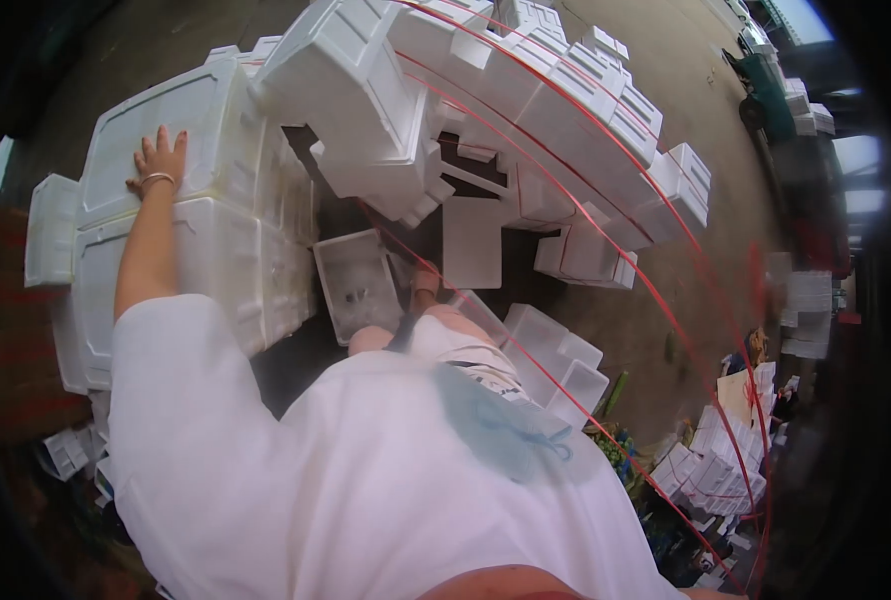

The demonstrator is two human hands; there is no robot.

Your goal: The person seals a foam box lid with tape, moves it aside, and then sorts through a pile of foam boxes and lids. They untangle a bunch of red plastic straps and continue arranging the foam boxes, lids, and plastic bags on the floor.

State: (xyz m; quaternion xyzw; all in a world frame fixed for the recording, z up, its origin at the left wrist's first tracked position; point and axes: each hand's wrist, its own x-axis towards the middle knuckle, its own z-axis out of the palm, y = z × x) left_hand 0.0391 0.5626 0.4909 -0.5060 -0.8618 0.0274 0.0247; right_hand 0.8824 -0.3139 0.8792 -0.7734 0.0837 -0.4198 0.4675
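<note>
My left hand (160,162) lies flat with fingers spread on the side of a large white foam box (206,110) at the upper left. A bracelet circles that wrist. Another white foam box (206,250) sits directly against it. At the bottom right edge only a sliver of skin shows, apparently my right hand (711,594); its fingers are out of sight. Red straps (656,185) sweep in arcs across the stacked white boxes (576,80) and come together beside that sliver. Whether the hand grips them cannot be seen.
By my legs an open white box (356,285) and a flat white lid (473,240) lie on the floor. Translucent white bins (556,365) stand to their right. A tilted white box (351,80) rests on others ahead. Further off is a pile of white boxes (716,460).
</note>
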